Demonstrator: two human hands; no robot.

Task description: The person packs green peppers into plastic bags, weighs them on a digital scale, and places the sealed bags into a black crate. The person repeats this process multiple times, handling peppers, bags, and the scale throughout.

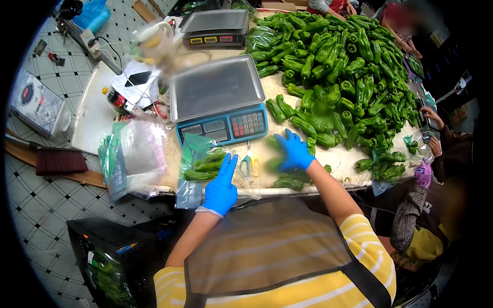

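Note:
My left hand (220,189), in a blue glove, lies at the table's front edge with two fingers extended along a printed clear plastic bag (188,194). Inside that bag are several green peppers (208,166). My right hand (294,151), also gloved in blue, is blurred above the table to the right. Blurred green peppers (272,164) show at its fingers and appear held. Scissors (246,163) with teal and yellow handles lie between my hands. Just below my right hand rests a loose pepper (289,183). A blue digital scale (221,125) stands beyond my left hand.
A large heap of green peppers (339,65) covers the right side. Flat plastic bags (140,150) lie at left, near a bottle (115,99) and phone (138,78). Another scale (215,29) stands behind. At right, a co-worker's gloved hand (423,173) is near a filled bag (385,169).

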